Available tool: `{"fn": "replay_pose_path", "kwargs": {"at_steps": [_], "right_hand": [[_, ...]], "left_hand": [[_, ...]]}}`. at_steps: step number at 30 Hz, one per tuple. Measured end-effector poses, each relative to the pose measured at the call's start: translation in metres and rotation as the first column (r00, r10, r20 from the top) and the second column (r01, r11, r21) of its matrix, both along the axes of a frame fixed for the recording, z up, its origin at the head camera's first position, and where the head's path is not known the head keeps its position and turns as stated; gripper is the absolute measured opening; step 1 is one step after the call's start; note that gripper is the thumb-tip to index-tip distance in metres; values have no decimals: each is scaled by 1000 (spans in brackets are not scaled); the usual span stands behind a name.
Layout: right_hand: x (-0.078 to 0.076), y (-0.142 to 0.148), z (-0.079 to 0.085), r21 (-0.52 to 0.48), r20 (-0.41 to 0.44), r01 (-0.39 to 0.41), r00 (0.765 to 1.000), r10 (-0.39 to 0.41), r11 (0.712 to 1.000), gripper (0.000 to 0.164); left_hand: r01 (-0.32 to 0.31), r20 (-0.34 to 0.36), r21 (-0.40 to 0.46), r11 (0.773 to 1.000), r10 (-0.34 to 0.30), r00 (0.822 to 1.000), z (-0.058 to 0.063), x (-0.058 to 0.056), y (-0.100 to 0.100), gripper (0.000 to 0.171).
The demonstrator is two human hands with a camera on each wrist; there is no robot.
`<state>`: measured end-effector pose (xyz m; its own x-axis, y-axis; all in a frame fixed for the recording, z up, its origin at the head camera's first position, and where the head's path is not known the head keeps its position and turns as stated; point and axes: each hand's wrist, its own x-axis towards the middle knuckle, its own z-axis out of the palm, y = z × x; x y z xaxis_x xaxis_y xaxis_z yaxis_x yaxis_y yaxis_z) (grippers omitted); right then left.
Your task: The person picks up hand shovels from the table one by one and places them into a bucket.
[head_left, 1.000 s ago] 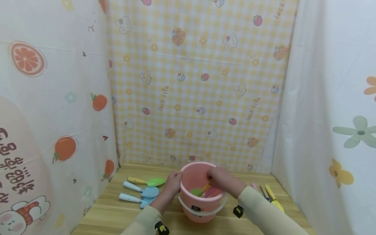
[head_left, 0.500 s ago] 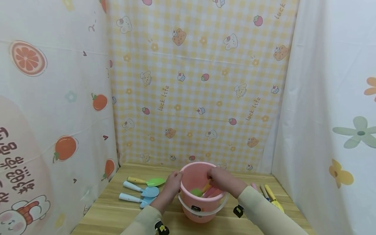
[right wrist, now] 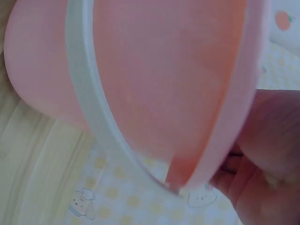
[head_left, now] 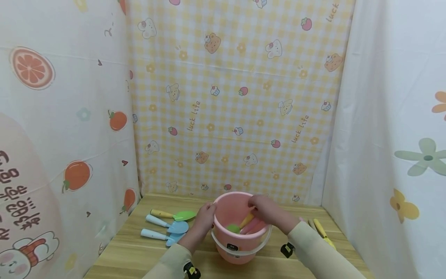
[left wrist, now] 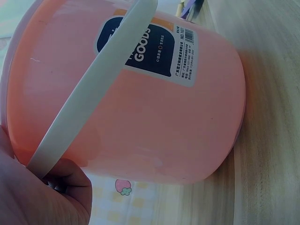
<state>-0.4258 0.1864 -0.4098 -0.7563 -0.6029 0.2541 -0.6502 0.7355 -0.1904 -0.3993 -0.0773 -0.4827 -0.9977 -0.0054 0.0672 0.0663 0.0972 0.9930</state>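
At six o'clock in the head view, your pink bucket stands upright. Your left hand grips its rim near ten o'clock, presumably for steadiness; your right hand reaches over near two, beside the yellow handle, finger hold indeterminable.

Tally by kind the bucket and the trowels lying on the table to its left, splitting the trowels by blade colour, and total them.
Pink bucket: 1
Green-bladed trowel, yellow handle: 1
Blue-bladed trowels, pale handles: 2
Total: 4
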Motion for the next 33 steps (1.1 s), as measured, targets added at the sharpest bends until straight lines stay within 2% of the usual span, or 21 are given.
{"fn": "replay_pose_path", "kwargs": {"at_steps": [5, 9, 12, 16, 26, 33], "right_hand": [[-2, 22, -1, -156, 19, 59, 998, -57, 986, 6], [-4, 48, -1, -282, -12, 136, 989, -146, 950, 7], [-3, 69, 1, -322, 0, 237, 968, -250, 917, 8], [-3, 97, -2, -308, 24, 353, 931, -364, 883, 8], [-9, 143, -24, -247, 85, 482, 875, -477, 840, 14], [-22, 164, -41, -192, 185, 584, 811, -556, 789, 19]], "left_hand": [[-1, -8, -5, 1000, 1, 1000, -1, 1, 0, 43], [1, -6, -8, 1000, -1, 1000, -1, 1, 0, 43], [1, 0, -12, 1000, -1, 1000, -2, 0, -1, 44], [-4, 6, -14, 1000, 4, 1000, -1, 1, -1, 43], [0, 0, -2, 1000, 0, 1000, -2, -1, -1, 41], [2, -3, -3, 1000, -2, 1000, -3, -2, -1, 41]]}}
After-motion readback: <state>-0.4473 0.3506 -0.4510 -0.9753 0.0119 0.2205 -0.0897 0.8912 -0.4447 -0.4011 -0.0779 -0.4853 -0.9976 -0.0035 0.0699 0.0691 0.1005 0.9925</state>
